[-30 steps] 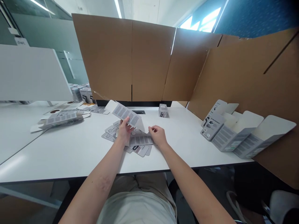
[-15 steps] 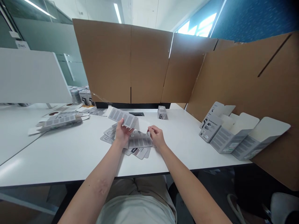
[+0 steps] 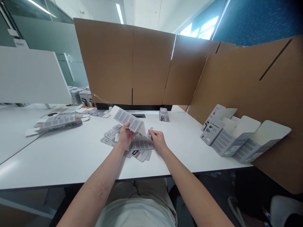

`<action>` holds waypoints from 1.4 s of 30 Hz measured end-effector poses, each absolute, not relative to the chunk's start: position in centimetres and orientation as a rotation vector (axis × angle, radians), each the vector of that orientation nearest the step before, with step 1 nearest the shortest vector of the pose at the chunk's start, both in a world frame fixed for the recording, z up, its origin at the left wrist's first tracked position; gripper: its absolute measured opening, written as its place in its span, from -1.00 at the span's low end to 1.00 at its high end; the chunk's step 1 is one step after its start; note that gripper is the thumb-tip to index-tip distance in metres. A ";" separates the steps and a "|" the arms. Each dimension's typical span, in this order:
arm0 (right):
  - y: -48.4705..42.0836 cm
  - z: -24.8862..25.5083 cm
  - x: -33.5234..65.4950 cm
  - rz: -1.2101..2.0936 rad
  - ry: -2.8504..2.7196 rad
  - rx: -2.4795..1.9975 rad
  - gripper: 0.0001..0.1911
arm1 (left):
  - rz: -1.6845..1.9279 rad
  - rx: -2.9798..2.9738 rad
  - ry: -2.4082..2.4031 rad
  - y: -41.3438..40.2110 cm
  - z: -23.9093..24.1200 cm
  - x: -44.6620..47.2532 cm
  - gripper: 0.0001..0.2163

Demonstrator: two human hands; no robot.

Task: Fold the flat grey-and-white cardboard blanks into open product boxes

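My left hand (image 3: 126, 135) grips a partly unfolded grey-and-white carton (image 3: 127, 119), thumb on its printed side, and holds it tilted above the table. Close to its right end, my right hand (image 3: 158, 139) is closed in a pinch at a small flap (image 3: 150, 130) of the carton. Under both hands lies a loose pile of flattened printed cartons (image 3: 142, 155), fanned out on the white table (image 3: 94, 167). Some of the pile is hidden by my hands and the carton.
Several opened cartons (image 3: 222, 135) stand at the right by a brown cardboard wall (image 3: 267, 104). A small closed box (image 3: 163, 114) sits at the back. More flat cartons (image 3: 60, 122) are stacked at the left, near a white panel (image 3: 30, 75). Cardboard (image 3: 151, 66) screens the back.
The carton in my left hand has opened out from flatter to more box-shaped, its right end turning downward. My right hand has shifted slightly down, still pinching.
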State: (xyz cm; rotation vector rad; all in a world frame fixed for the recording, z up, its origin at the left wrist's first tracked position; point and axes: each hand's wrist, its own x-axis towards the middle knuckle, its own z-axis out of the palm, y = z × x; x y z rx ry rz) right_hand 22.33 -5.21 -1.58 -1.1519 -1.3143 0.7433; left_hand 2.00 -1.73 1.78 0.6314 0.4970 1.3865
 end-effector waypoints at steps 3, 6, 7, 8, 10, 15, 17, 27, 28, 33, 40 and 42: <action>-5.3 -1.7 22.3 0.681 -1.378 -1.116 -0.26 | 1.427 0.589 0.536 -1.2 1.5 1.8 -0.77; -5.5 -1.9 22.3 0.649 -1.502 -1.113 -0.39 | 1.466 0.533 0.548 -0.4 1.0 1.5 -0.73; -5.5 -1.9 22.4 0.632 -1.534 -1.118 -0.38 | 1.466 0.528 0.553 -0.2 0.8 1.4 -0.71; -5.5 -1.9 22.4 0.609 -1.552 -1.119 -0.36 | 1.459 0.532 0.559 0.0 0.6 1.3 -0.68; -5.5 -2.0 22.6 0.561 -1.555 -1.108 -0.31 | 1.413 0.549 0.574 0.2 0.4 1.2 -0.62; -5.7 -1.9 23.0 0.414 -1.493 -1.084 -0.04 | 1.257 0.566 0.583 -0.3 0.6 1.5 -0.70; -5.8 -1.9 23.1 0.364 -1.485 -1.073 -0.06 | 1.223 0.590 0.577 -0.7 0.7 1.8 -0.73; -6.3 -1.5 23.0 0.296 -1.457 -1.202 -0.14 | 1.080 0.786 0.606 -1.7 0.2 2.9 -0.64; -6.3 -1.5 23.0 0.295 -1.458 -1.206 -0.14 | 1.085 0.780 0.612 -1.7 0.2 2.9 -0.64; -6.2 -1.6 23.1 0.283 -1.476 -1.223 -0.10 | 1.130 0.743 0.619 -1.4 0.0 2.9 -0.62; -6.1 -1.7 23.2 0.207 -1.520 -1.297 -0.11 | 1.132 0.764 0.642 -1.1 -0.3 2.8 -0.59; -6.1 -1.7 23.3 0.187 -1.541 -1.290 -0.10 | 1.127 0.772 0.650 -1.0 -0.4 2.8 -0.59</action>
